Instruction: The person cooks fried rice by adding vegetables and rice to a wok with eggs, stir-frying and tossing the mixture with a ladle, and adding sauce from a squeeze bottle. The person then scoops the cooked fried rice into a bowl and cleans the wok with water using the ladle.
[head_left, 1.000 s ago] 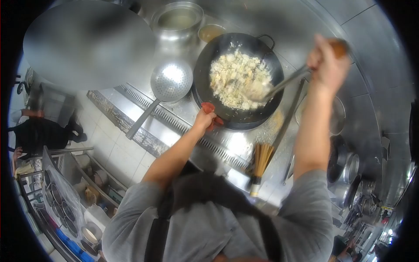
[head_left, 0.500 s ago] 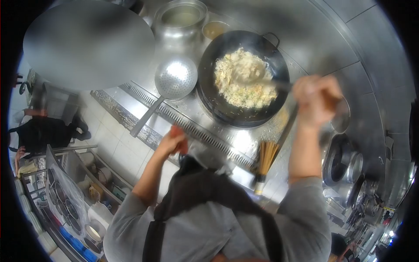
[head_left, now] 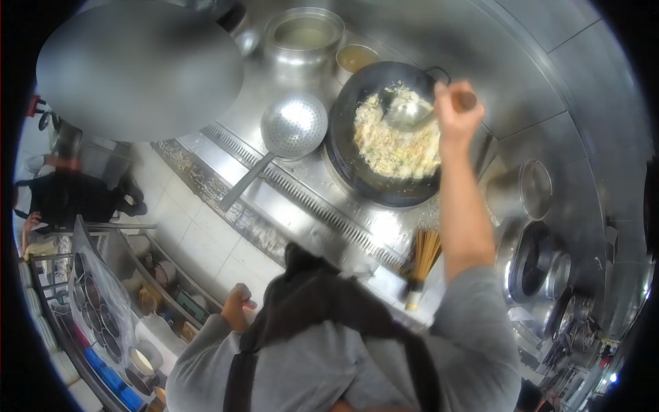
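My right hand (head_left: pixel 458 113) is closed around the handle of a ladle, whose brown wooden end shows at the fist. The ladle's round bowl (head_left: pixel 408 115) rests in a pale, chopped, rice-like food (head_left: pixel 398 152) with yellowish bits. A black wok (head_left: pixel 345 175) holds this food on the steel stove. Down by the apron, away from the stove edge, my left hand (head_left: pixel 238 307) is closed with its fingers curled, and nothing shows in it. Left of the wok lies a perforated strainer (head_left: pixel 294 127), its long handle reaching over the stove's front edge.
A lidless metal pot (head_left: pixel 305 38) and a small bowl of brownish liquid (head_left: pixel 357 60) stand behind the wok. Bundled wooden sticks (head_left: pixel 425 254) stand at the stove's front. Pans (head_left: pixel 528 261) are at right. Another person (head_left: pixel 65 199) is at far left, near a shelved counter.
My left hand has drawn back from the stove edge toward my body. My right hand has moved left and upward, and the ladle's bowl has shifted within the food.
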A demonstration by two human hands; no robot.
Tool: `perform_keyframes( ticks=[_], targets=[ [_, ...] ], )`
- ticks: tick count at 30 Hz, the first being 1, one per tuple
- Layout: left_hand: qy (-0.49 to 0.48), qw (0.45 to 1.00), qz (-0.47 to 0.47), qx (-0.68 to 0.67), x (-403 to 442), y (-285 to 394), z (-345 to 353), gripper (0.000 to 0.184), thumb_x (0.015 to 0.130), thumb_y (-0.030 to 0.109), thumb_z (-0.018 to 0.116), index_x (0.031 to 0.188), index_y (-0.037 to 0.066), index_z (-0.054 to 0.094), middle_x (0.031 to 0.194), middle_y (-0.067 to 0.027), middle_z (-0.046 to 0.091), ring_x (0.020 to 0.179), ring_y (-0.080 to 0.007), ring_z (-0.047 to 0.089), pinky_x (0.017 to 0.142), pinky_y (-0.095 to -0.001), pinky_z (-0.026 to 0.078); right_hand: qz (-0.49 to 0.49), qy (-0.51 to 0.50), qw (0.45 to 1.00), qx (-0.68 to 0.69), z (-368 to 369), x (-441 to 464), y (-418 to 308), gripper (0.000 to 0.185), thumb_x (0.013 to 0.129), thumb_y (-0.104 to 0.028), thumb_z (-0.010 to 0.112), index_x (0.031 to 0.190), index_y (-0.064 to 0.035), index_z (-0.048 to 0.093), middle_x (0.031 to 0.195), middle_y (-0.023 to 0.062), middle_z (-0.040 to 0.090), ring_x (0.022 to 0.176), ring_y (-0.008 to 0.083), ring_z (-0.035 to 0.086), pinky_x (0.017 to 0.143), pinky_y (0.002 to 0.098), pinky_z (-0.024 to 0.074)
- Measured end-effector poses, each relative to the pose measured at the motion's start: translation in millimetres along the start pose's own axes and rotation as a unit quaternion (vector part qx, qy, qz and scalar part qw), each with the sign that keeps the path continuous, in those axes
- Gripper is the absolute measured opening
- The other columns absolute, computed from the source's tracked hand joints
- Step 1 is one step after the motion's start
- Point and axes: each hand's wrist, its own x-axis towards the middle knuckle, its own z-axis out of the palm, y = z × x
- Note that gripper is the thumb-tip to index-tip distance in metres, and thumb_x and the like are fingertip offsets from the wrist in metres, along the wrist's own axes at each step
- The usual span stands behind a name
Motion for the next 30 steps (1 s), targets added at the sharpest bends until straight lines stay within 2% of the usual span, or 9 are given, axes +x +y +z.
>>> perform_keyframes(
  ticks=[1,3,4,5,8,15,17,20,30],
  targets=[
    [-0.011,1.0,-0.002,0.0,-18,-29,27,0.021,0.088,0.02,0.053,0.099,0.003,0.057,0.086,-0.0124,0.057,0.081,-0.0247,0.057,0.074,-0.036,0.044,-0.001,0.007,1.0,-0.024,-2,3,-12,0.018,0.077,-0.011,0.071,0.067,-0.005,0.058,0.06,0.0015,0.056,0.051,0.0098,0.05,0.048,0.0228,0.0378],
    [0.147,0.886,-0.088,-0.431,-7,-81,68,0.014,0.079,0.002,0.056,0.073,0.009,0.046,0.058,-0.0025,0.04,0.042,-0.0159,0.041,0.05,-0.0292,0.044,0.027,0.058,0.997,-0.034,-10,19,-56,0.02,0.077,-0.014,0.073,0.067,-0.0053,0.059,0.057,0.001,0.055,0.047,0.0095,0.048,0.046,0.0235,0.0376],
    [0.067,0.975,-0.165,-0.132,-26,-4,7,0.041,0.079,0.033,0.065,0.103,0.001,0.059,0.1,-0.0155,0.06,0.097,-0.0273,0.059,0.086,-0.0358,0.045,0.023,0.053,0.998,-0.003,-26,24,-67,0.019,0.078,-0.012,0.072,0.068,-0.0047,0.058,0.055,0.0006,0.053,0.045,0.0099,0.047,0.045,0.0237,0.0371],
    [0.063,0.974,-0.168,-0.135,-17,-18,16,0.041,0.079,0.033,0.065,0.103,0.001,0.059,0.1,-0.0155,0.06,0.097,-0.0273,0.059,0.086,-0.0358,0.045,0.017,0.043,0.996,0.079,-41,27,-73,0.015,0.079,-0.009,0.07,0.07,-0.0041,0.059,0.053,0.001,0.052,0.045,0.0104,0.048,0.044,0.0241,0.037],
    [0.104,0.698,-0.528,-0.472,37,-84,53,0.021,0.082,-0.002,0.044,0.097,0.011,0.04,0.068,-0.0107,0.054,0.035,-0.0163,0.045,0.028,-0.0338,0.033,0.013,0.049,0.993,0.104,-46,-16,-27,0.014,0.077,-0.008,0.07,0.071,-0.0026,0.059,0.055,0.0017,0.053,0.051,0.0103,0.05,0.05,0.0244,0.0392],
    [0.026,0.874,-0.312,-0.371,113,-59,15,0.009,0.075,0.002,0.052,0.068,0.007,0.048,0.055,-0.0129,0.056,0.035,-0.0179,0.047,0.028,-0.0304,0.027,0.049,0.118,0.992,-0.023,-56,2,-81,0.015,0.079,-0.006,0.069,0.072,-0.0049,0.055,0.058,0.0037,0.055,0.045,0.0103,0.048,0.043,0.0249,0.036],
    [-0.011,0.851,-0.369,-0.374,126,10,-15,0.005,0.074,0.001,0.051,0.072,0.006,0.052,0.055,-0.0095,0.055,0.035,-0.0145,0.045,0.03,-0.0278,0.027,0.016,0.065,0.987,0.144,-94,4,-105,0.013,0.079,-0.004,0.067,0.071,-0.0035,0.056,0.055,0.0022,0.053,0.044,0.0103,0.049,0.042,0.0241,0.0369],
    [-0.109,0.856,-0.268,-0.429,145,78,-47,0.002,0.076,0.003,0.057,0.077,0.004,0.057,0.056,-0.0072,0.056,0.036,-0.0113,0.042,0.031,-0.0251,0.027,0.031,0.098,0.994,0.043,-90,-49,-47,0.014,0.08,-0.001,0.064,0.071,-0.0024,0.053,0.053,0.0039,0.052,0.043,0.0113,0.047,0.042,0.0245,0.038],
    [0.043,0.84,-0.147,-0.521,258,243,-90,0.022,0.09,0.016,0.054,0.106,0.001,0.052,0.073,-0.0082,0.061,0.047,-0.0131,0.052,0.04,-0.0271,0.041,0.064,0.025,0.977,0.204,-98,-46,-110,0.017,0.079,-0.004,0.066,0.07,-0.0045,0.051,0.054,0.0037,0.05,0.043,0.0114,0.047,0.04,0.0241,0.0369]
  ],
)
